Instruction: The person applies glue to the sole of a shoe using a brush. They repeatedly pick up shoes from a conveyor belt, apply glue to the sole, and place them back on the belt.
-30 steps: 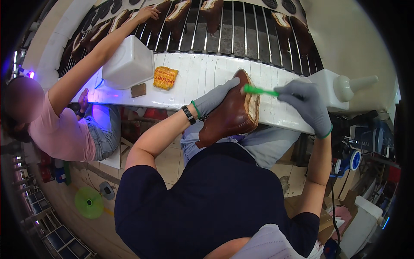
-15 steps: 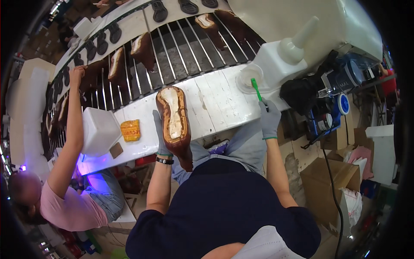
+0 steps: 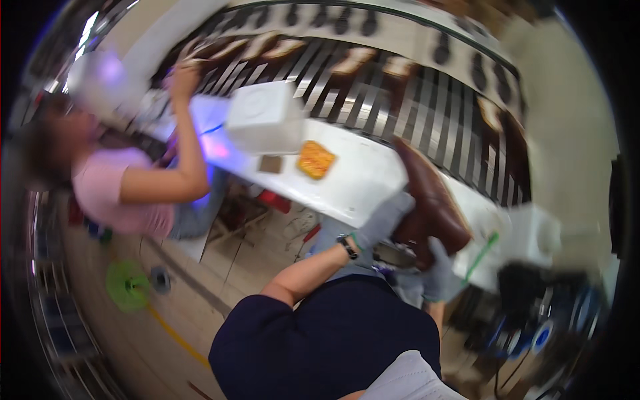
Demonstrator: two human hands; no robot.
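A brown leather boot (image 3: 430, 200) is tipped on its side above the front of the white bench, its pale bottom turned away to the right. My left hand (image 3: 387, 219), in a grey glove, grips the boot from the left. On the boot's near end is my right hand (image 3: 437, 272), also gloved. A green-handled brush (image 3: 481, 257) slants up to the right from this hand; motion blur softens its head and the fingers.
Metal rollers (image 3: 360, 100) behind the bench carry several boots, with dark soles on a shelf beyond. A white box (image 3: 265, 119), a yellow packet (image 3: 315, 160) and a white bottle (image 3: 533, 233) stand on the bench. A co-worker (image 3: 127, 180) reaches toward the rollers at left.
My view has swung left. The boot has tipped from bottom-up onto its side, and my right hand has come from beside the white bottle to the boot, with the brush.
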